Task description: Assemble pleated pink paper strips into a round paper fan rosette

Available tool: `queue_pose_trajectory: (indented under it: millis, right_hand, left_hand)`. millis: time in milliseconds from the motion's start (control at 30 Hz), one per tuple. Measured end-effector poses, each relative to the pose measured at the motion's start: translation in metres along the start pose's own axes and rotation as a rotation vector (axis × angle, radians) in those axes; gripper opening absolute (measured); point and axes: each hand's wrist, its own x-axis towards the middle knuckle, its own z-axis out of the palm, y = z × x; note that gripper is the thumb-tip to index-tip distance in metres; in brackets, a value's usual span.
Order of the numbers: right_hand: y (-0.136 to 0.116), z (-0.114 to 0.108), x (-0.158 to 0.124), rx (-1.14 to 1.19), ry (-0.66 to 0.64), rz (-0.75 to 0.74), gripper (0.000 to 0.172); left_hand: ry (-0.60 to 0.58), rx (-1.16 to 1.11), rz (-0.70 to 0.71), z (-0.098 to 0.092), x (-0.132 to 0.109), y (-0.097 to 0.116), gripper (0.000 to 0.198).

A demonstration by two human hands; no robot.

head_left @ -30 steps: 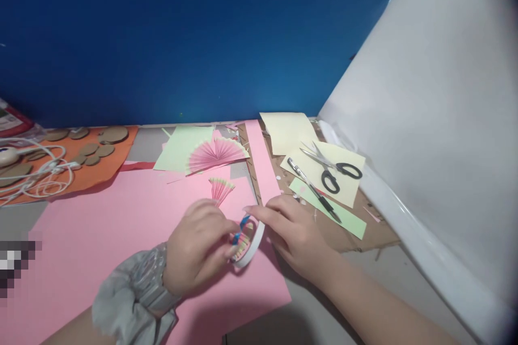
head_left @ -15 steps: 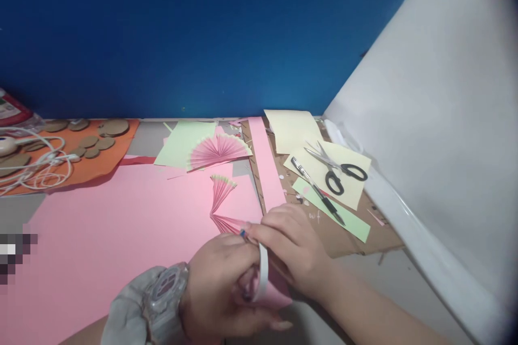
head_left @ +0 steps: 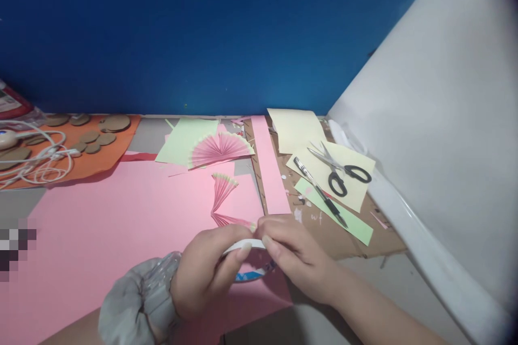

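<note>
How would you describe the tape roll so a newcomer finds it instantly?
Start at the big pink sheet. At its near edge the left hand and right hand pinch a ring between them: the tape roll, white outside, blue inside. It is the only hoop; the pleated fans beyond are flat paper.

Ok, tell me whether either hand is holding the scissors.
No, the scissors lie on the yellow paper off to the right, while the left hand and right hand both grip the tape roll.

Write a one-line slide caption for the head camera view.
Left hand and right hand pinch a tape roll above a pink sheet; pleated paper fans beyond, scissors and pen at right.
</note>
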Motion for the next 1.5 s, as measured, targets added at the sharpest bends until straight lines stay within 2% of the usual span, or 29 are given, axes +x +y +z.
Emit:
queue_pose_trajectory:
  millis: [133, 233, 400, 533, 633, 733, 833, 1000, 1200, 1400, 1500]
  right_hand:
    - [0.001, -0.001, -0.001, 0.314, -0.13, 0.163, 0.026]
    - [0.003, 0.0, -0.002, 0.531, -0.157, 0.259, 0.028]
    - [0.002, -0.001, -0.001, 0.66, -0.173, 0.262, 0.03]
    - [0.0, -0.004, 0.0, 0.598, -0.154, 0.264, 0.029]
    - [0.001, -0.003, 0.0, 0.541, -0.08, 0.281, 0.028]
    - [0.003, 0.001, -0.001, 0.526, 0.031, 0.26, 0.015]
    - [0.003, 0.005, -0.003, 0.531, 0.068, 0.182, 0.026]
    - [0.002, 0.006, -0.004, 0.582, 0.061, 0.158, 0.015]
    - [0.003, 0.006, -0.005, 0.487, 0.107, 0.121, 0.02]
    - [-0.001, 0.005, -0.002, 0.423, 0.121, 0.143, 0.015]
    - [-0.003, 0.001, -0.002, 0.339, 0.099, 0.164, 0.013]
  left_hand:
    - [-0.002, -0.049, 0.05, -0.002, 0.003, 0.006, 0.018]
    - [-0.032, -0.019, 0.069, -0.003, 0.003, 0.004, 0.02]
    - [-0.01, 0.027, 0.073, -0.003, -0.001, -0.004, 0.016]
    - [0.009, 0.059, -0.03, -0.002, -0.003, -0.004, 0.02]
    - [0.022, 0.029, -0.101, -0.002, -0.002, -0.003, 0.02]
    - [0.104, -0.051, -0.154, -0.003, 0.0, -0.005, 0.02]
    - [0.163, -0.132, -0.188, -0.005, 0.004, -0.009, 0.021]
    - [0.191, -0.102, -0.128, -0.006, 0.001, -0.013, 0.023]
    - [0.204, 0.017, -0.021, -0.007, -0.004, -0.011, 0.021]
    - [0.203, 0.047, 0.002, -0.008, -0.002, -0.012, 0.021]
    - [0.177, 0.014, -0.039, -0.008, 0.001, -0.011, 0.02]
